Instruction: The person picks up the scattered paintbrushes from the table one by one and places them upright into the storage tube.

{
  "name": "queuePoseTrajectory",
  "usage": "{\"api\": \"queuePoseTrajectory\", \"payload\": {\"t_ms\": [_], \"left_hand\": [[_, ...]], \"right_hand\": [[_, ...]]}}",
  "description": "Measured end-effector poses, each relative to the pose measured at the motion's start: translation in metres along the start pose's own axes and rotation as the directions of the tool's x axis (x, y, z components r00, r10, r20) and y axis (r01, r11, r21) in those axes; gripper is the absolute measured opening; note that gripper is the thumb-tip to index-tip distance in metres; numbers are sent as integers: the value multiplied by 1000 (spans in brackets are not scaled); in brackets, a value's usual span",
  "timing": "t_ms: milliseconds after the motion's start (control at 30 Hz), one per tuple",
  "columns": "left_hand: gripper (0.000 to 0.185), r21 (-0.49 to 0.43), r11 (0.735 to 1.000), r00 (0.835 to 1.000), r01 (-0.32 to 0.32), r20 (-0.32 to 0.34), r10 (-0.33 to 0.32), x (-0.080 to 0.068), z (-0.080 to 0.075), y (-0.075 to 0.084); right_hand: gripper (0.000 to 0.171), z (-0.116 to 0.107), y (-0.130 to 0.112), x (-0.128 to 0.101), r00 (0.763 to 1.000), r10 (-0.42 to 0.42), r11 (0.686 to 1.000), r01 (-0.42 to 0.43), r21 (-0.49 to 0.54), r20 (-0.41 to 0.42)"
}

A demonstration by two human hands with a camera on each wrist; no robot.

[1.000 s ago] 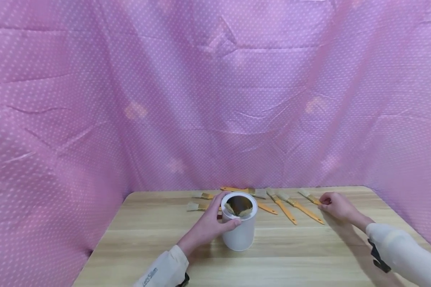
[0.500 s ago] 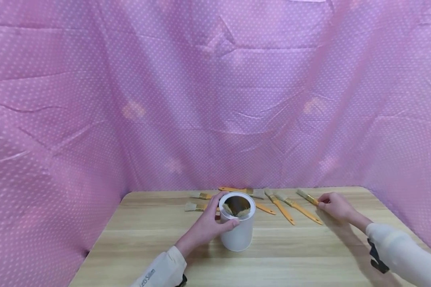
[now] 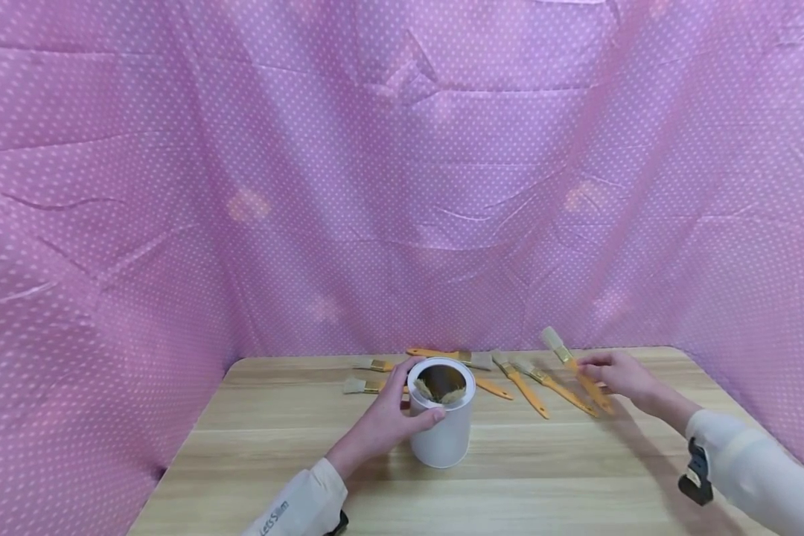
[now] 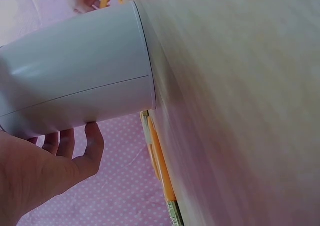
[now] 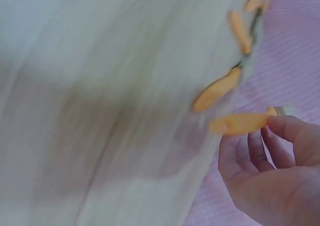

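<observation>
A white can [image 3: 442,435] stands upright on the table, its top open, with pale brush bristles [image 3: 452,397] showing inside. My left hand [image 3: 387,423] grips it round its left side, thumb at the front near the rim. To the right, my right hand [image 3: 618,380] pinches a paintbrush [image 3: 584,380] by its orange handle. That brush is tilted, bristles up and to the left, lifted off the table. In the right wrist view the thumb and fingers hold the handle [image 5: 245,123] near the metal band.
Two paintbrushes [image 3: 539,398] [image 3: 563,392] lie between the can and my right hand. Another brush [image 3: 435,353] lies along the back edge, and a handle [image 3: 494,388] pokes out behind the can. Two more brushes [image 3: 375,365] [image 3: 365,386] lie left. A pink dotted curtain [image 3: 402,186] surrounds the table [image 3: 275,461].
My right hand has lifted its paintbrush off the table, its bristle end swinging upward, and has shifted slightly left. The left hand stays on the can.
</observation>
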State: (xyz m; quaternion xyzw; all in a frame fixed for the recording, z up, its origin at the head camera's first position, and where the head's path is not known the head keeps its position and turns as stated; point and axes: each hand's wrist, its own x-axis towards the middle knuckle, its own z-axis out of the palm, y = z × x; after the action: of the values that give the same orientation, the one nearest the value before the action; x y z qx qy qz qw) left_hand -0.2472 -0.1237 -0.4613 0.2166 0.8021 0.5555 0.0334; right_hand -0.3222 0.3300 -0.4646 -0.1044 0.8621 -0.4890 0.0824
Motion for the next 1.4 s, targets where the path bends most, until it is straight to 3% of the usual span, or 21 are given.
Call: {"api": "queuePoseTrajectory", "payload": {"t_ms": [267, 433, 600, 800, 933, 1100, 1167, 1267, 1400], "left_hand": [[93, -2, 1000, 1000, -14, 0, 14, -2, -1, 2], [93, 3, 1000, 1000, -18, 1, 18, -4, -1, 2], [91, 7, 1000, 1000, -14, -2, 14, -5, 1, 1], [87, 5, 999, 999, -41, 1, 41, -4, 2, -2], [86, -2, 999, 999, -42, 10, 42, -5, 2, -3], [88, 18, 1000, 1000, -20, 1, 20, -6, 4, -2], [87, 25, 1000, 1000, -17, -1, 17, -6, 4, 0], [89, 34, 999, 1000, -6, 1, 6, -6, 4, 2], [90, 37, 999, 1000, -11, 8, 10, -4, 1, 4]], "right_hand": [[48, 26, -42, 3, 992, -23, 969, -8, 245, 121], [45, 41, -71, 3, 985, -67, 948, 14, 318, 157], [42, 57, -102, 3, 984, -103, 922, 40, 385, 144], [30, 82, -136, 1, 976, -189, 854, 111, 509, 105], [21, 100, -154, 0, 967, -240, 787, 145, 599, 82], [24, 120, -172, -1, 961, -276, 733, 202, 649, 12], [27, 126, -177, -3, 956, -293, 729, 244, 640, -32], [30, 135, -181, -8, 941, -328, 759, 316, 569, -86], [28, 146, -182, -13, 907, -411, 796, 408, 448, -94]]}}
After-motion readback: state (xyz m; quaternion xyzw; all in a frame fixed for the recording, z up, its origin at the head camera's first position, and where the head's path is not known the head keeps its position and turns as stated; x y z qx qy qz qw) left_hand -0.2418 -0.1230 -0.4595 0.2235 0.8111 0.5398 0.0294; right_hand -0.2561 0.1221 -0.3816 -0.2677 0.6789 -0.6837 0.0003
